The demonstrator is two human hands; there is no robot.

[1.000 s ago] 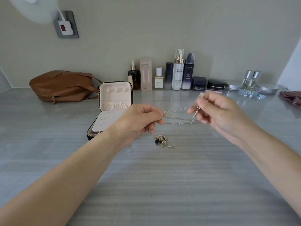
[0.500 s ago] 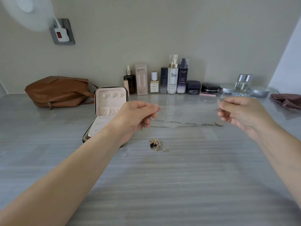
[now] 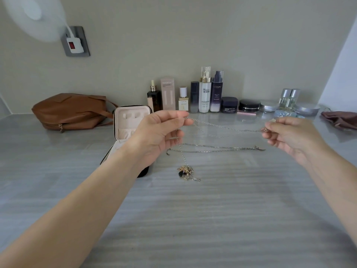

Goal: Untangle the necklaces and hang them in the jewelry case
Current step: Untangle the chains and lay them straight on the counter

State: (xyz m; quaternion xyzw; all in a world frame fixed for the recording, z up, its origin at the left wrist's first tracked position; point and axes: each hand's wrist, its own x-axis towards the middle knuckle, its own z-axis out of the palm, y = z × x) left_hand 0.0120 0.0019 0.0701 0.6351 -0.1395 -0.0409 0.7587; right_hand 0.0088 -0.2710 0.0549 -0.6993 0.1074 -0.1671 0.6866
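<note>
A thin silver necklace chain [image 3: 226, 128] is stretched in the air between my hands. My left hand [image 3: 160, 136] pinches its left end with thumb and forefinger, and my right hand [image 3: 291, 136] pinches its right end. A second silver chain [image 3: 216, 148] lies lower on the table between them. A strand drops from my left hand to a gold tangle with a dark pendant [image 3: 186, 173] on the table. The open jewelry case [image 3: 131, 122], pink inside with a black shell, stands behind my left wrist, partly hidden.
A brown leather bag [image 3: 71, 111] lies at the back left. A row of cosmetic bottles and jars [image 3: 204, 93] lines the wall. A dark pink pouch [image 3: 340, 118] sits at the far right. The grey striped tabletop [image 3: 193, 219] extends toward me.
My hands have moved apart, the right one going right, and the silver chain is pulled out longer. A second chain now lies lower, apart from the held one.
</note>
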